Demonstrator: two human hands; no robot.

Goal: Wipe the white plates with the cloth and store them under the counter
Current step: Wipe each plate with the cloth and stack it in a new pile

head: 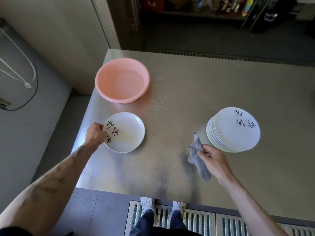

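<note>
Left hand (pixel 95 133): fingers curled, gripped rim of round white ceramic plate (pixel 130 133)
Right hand (pixel 214 160): fingertips pinched crumpled grey cloth (pixel 196 149)

Single white plate (pixel 126 132) flat, left — stack of plates (pixel 233 130) right; grey cloth (pixel 197 155) crumpled between.

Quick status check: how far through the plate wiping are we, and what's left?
Done: nothing shows as stored; under the counter is out of view. In hand: the left hand grips the single plate at its rim, and the right hand holds the cloth, off the plate. Left: wiping that plate, then the stack on the right; I cannot tell whether those are wiped.
</note>
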